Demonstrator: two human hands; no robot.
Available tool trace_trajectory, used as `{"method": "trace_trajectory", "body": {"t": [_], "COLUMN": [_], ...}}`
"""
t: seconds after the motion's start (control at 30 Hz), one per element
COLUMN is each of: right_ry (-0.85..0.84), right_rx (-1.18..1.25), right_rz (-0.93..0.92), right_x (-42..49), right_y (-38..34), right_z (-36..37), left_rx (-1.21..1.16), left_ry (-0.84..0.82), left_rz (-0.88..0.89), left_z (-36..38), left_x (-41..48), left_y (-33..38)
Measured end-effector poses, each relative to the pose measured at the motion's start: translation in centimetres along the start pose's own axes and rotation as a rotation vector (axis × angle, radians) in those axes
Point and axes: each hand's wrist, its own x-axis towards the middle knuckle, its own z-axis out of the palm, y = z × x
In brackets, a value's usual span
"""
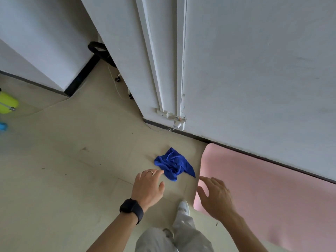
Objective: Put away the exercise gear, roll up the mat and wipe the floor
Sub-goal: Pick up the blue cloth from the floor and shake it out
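Your left hand (148, 186) and right hand (215, 195) are open and empty; rush, and the crumpled blue cloth (172, 164) may slide away.

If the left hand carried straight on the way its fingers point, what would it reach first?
Most likely the crumpled blue cloth on the floor: the left hand is open, fingertips just short of the cloth's near edge, though its height above the floor is unclear.

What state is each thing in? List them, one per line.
Crumpled blue cloth: bunched on the floor, unheld.
Pink exercise mat: flat, unrolled, along the wall.
Left hand: open, empty, fingertips beside the cloth.
Right hand: open, empty, over the mat's edge.
Beige tiled floor: dark marks showing.
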Motion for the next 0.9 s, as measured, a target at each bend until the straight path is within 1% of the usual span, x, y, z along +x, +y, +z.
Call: {"method": "trace_trajectory", "body": {"t": [0.3,0.4,0.5,0.6,0.73,0.9], "right_ry": [-0.039,-0.044,-0.058,-0.097,-0.182,-0.275], "right_rx": [0.031,0.063,0.097,0.139,0.135,0.122], "right_rz": [0.124,0.183,0.241,0.297,0.329,0.325], "right_x": [8.0,11.2,15.0,19.4,25.9,33.9], "right_y": [-0.6,-0.3,1.3,3.7,7.9,13.5], "right_z": [2.9,5.4,9.5,14.8,24.3,36.6], "left_rx": [0.059,0.099,0.141,0.183,0.24,0.263], "left_ry": [-0.148,-0.202,-0.247,-0.293,-0.366,-0.446], "left_rz": [0.118,0.159,0.188,0.198,0.195,0.099], "left_z": [3.1,5.6,9.0,14.1,24.3,37.7], "left_x": [10.1,14.1,18.6,23.1,29.5,35.7], "left_y": [-1.7,-3.2,-5.1,-7.2,-10.7,-15.3]}}
